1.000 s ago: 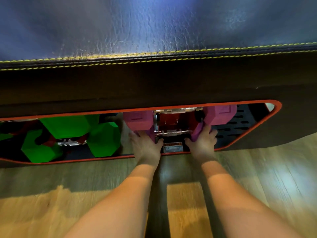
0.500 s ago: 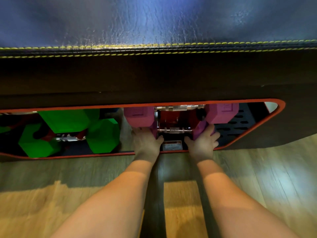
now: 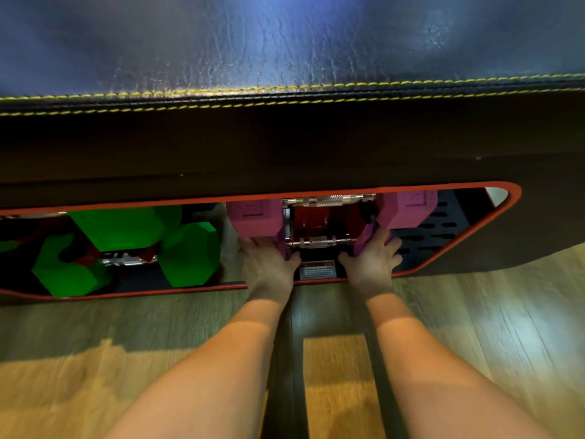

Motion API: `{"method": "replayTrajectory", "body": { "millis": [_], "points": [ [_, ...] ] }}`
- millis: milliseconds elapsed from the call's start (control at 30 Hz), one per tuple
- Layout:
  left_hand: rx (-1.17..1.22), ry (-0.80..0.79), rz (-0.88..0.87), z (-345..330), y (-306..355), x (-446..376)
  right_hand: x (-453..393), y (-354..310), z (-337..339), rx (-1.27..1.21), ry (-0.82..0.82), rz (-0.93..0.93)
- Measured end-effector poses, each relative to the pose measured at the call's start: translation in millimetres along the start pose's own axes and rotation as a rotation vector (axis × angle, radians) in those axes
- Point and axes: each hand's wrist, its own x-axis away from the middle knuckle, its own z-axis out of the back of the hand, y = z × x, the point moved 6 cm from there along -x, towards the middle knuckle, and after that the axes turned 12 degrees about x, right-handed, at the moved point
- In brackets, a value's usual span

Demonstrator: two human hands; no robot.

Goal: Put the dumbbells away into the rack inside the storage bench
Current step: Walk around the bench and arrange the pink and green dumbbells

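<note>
I am looking down at the storage bench (image 3: 285, 144), and everything else sits relative to its red-rimmed side opening (image 3: 512, 198). Both my hands reach into the right half of that opening. My left hand (image 3: 269, 267) presses against the left head of the lower pink dumbbell (image 3: 319, 241), its fingers (image 3: 250, 243) spread over the head's near face and the thumb hooked toward the chrome handle. My right hand (image 3: 370, 264) is on the right head, fingers (image 3: 384, 239) curled apart around its purple edge. That dumbbell lies inside the opening, level, across the red rack (image 3: 319, 221). A second pink dumbbell (image 3: 408, 207) rests just above and behind it, nearer the top rim of the opening. In the left half of the opening sit two green dumbbells (image 3: 190, 255), one stacked above the other. A white and orange warning label (image 3: 317, 270) shows between my wrists at the bottom rim. Outside the opening, my forearms cross the wooden floor (image 3: 506, 327).
</note>
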Motion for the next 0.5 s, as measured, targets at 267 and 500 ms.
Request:
{"method": "replayTrajectory", "body": {
  "millis": [267,500],
  "points": [
    [-0.108,-0.063,-0.029,8,-1,-5,5,-1,-3,0.005,0.032,-0.078],
    [0.273,-0.474,-0.231,48,0,-13,45,-16,-13,-0.267,0.099,-0.419]
  ]
}}
